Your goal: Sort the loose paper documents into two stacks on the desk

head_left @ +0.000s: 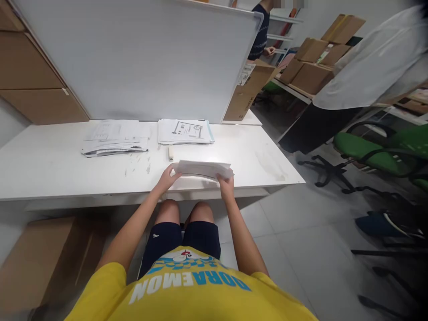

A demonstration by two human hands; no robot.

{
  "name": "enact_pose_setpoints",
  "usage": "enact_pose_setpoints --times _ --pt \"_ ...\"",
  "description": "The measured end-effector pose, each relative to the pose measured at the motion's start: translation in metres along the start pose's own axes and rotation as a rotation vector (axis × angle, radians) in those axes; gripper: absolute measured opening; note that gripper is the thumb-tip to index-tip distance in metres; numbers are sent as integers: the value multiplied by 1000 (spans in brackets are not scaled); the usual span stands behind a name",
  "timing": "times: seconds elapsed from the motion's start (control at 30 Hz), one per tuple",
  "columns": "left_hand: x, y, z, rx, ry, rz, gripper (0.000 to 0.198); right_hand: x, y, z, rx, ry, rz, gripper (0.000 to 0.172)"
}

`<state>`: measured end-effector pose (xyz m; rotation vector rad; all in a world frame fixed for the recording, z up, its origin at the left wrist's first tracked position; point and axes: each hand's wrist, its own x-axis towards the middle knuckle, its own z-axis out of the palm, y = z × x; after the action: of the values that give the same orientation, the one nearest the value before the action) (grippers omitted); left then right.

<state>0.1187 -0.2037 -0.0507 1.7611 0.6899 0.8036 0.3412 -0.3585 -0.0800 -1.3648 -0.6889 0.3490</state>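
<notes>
Papers (pixel 202 168) in both hands (pixel 166 179); ends partly hidden; count unclear

A white panel (pixel 150 62) rises along the back edge of the white desk (pixel 56 169), with stacked cardboard boxes (pixel 30 67) by the back left corner and another carton (pixel 241 102) at the back right. A pale wall (pixel 10 119) meets the left end. Light gleams on the desktop. Below the front edge, toward the left, sits a large brown box (pixel 40 258). Past the right edge, grey tiled floor (pixel 297 236) runs to a green chair (pixel 364 154) and a farther table (pixel 294 92) piled with boxes (pixel 310 76).
</notes>
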Motion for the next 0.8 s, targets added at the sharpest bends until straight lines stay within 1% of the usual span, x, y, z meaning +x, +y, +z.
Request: enact_pose_setpoints --times 0.07,0.13,0.23,0.3,0.37,0.43,0.53,0.6,0.67,0.7,0.77,0.8 --pt "1 -2 5 -23 -26 49 36 -3 3 -4 -2 -17 -17 58" --pt "1 -7 12 -58 -17 56 32 -5 6 -4 -19 -30 -32 54" --pt "1 -19 23 -93 95 -40 33 -9 10 1 -39 -15 -22 45" --pt "2 -27 30 -106 169 -79 36 -11 13 7 -40 -5 2 42" --pt "1 -30 36 -98 252 -67 38 -12 12 12 -31 12 29 40" --pt "-1 -30 42 -57 324 -44 35 -11 10 16 -6 36 34 38" --pt "-6 -28 47 14 372 -12 29 -9 8 18 32 62 5 36" --pt "-6 -30 41 28 405 -1 28 -10 11 20 30 104 1 35" --pt "2 -36 24 9 497 -43 30 -11 14 23 5 145 25 35" --pt "8 -40 12 -4 561 -93 31 -11 16 25 -18 138 50 35" --pt "24 -48 -15 -10 668 -178 32 -6 18 32 -97 47 125 41" --pt "32 -51 -27 17 683 -187 32 -1 19 36 -154 -24 163 46"
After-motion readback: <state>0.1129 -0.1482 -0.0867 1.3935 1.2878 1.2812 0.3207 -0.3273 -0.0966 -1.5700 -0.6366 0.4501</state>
